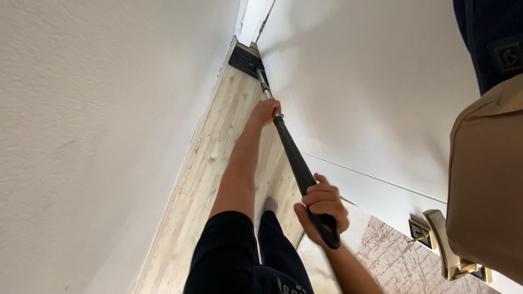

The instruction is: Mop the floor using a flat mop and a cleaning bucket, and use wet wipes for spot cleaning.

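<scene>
While both hands (265,112) (322,209) clasp its pole (297,163), the mop head (246,61) lies far ahead.

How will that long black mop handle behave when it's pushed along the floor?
The mop handle looks rigid and straight, so it should barely flex. Its flat mop head probably slides on the smooth wood floor. Both the left hand and the right hand grip it.

We see a long mop (297,163) with a black handle and a silver pole. Its flat black head sits on the floor near the top middle.
</scene>
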